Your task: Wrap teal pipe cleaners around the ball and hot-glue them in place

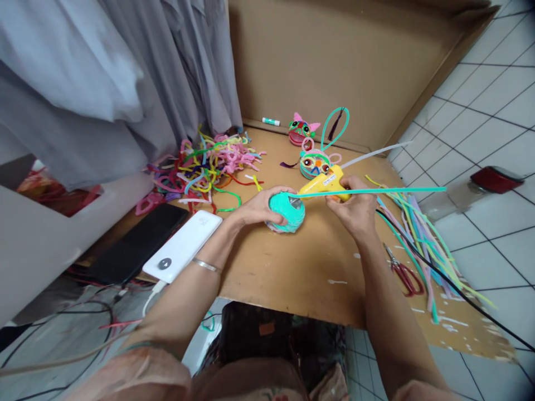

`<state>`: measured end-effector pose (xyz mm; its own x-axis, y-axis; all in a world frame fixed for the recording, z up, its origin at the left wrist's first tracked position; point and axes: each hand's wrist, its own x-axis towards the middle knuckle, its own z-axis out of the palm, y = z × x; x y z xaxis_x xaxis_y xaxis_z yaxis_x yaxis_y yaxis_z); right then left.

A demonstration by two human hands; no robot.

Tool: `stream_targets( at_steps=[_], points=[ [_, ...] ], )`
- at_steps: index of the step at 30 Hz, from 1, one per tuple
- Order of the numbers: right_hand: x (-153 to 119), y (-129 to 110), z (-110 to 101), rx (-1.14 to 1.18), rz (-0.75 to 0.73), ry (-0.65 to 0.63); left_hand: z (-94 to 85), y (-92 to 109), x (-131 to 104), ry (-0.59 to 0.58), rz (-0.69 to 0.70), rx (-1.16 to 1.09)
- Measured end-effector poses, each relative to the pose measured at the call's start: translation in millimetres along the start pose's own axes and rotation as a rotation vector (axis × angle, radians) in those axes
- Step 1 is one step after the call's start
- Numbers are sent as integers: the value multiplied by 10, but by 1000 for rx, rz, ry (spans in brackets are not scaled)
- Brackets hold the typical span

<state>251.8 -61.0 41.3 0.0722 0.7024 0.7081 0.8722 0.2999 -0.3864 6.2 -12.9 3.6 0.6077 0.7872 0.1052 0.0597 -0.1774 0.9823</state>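
A round ball covered in turquoise pipe cleaner (287, 213) is held in my left hand (264, 206), the thumb across its front. My right hand (354, 207) is closed round a yellow glue gun (324, 182), whose nozzle points left at the top of the ball. A pale glue stick (376, 155) sticks out of the gun's back. From the top of the ball a long turquoise pipe cleaner (397, 190) stretches right, passing in front of the gun and my right hand. Just behind the gun sits a decorated animal head (313, 165).
Tangled pipe cleaners (209, 161) lie at the back left, near a black phone (137, 242) and a white power bank (183, 247). At the right are straight pipe cleaners (426, 239), red-handled scissors (404, 273) and a black cable (451, 278). A second animal head (301, 131) stands behind.
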Motion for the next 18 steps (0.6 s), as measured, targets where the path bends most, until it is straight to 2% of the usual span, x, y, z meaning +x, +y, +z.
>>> stream_targets(
  at_steps=[12,18],
  points=[
    [-8,16,21,-21,-101,31,-5,43,-13,-21,42,55],
    [6,24,33,-42,-74,39,-18,16,1,-35,52,54]
  ],
)
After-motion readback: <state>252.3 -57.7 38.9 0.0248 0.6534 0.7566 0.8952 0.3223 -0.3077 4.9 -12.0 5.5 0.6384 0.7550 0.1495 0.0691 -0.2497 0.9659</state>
